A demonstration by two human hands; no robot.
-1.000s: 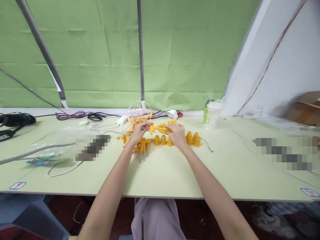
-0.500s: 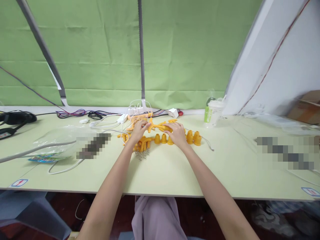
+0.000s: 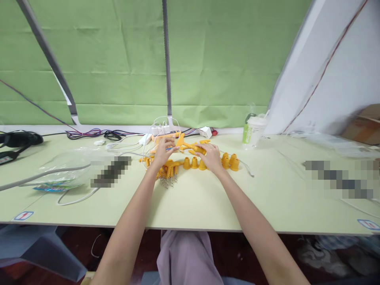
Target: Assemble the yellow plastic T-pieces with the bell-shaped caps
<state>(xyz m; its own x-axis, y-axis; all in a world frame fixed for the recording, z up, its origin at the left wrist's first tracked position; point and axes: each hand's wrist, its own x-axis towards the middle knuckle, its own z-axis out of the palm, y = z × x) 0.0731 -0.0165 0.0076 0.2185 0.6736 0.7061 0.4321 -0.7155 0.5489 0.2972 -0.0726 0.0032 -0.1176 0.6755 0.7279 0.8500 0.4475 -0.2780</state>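
My right hand (image 3: 210, 157) is closed around the thick end of a yellow plastic piece (image 3: 181, 140), which has a thin stem and a flared, fork-like end. That flared end points left, towards my left hand (image 3: 162, 153). My left fingers and thumb are apart close beside it; whether they touch it is unclear. Below my left hand lies a heap of yellow plastic parts (image 3: 170, 169) with small metal pieces (image 3: 168, 181) at its front. Several yellow cup-shaped parts (image 3: 194, 162) stand in a row under and beside my right hand, partly hidden by it.
Behind my hands are a white power strip (image 3: 160, 130), cables and a white adapter (image 3: 204, 132). A lidded white cup (image 3: 256, 130) stands back right. On the left lie a clear plastic bag (image 3: 69, 168) and black headphones (image 3: 22, 138). The table's front edge (image 3: 192, 229) crosses below.
My left fingers have come off the flared end of the yellow piece and spread apart. The piece has turned, its flared end now higher and further back. My right hand keeps its grip.
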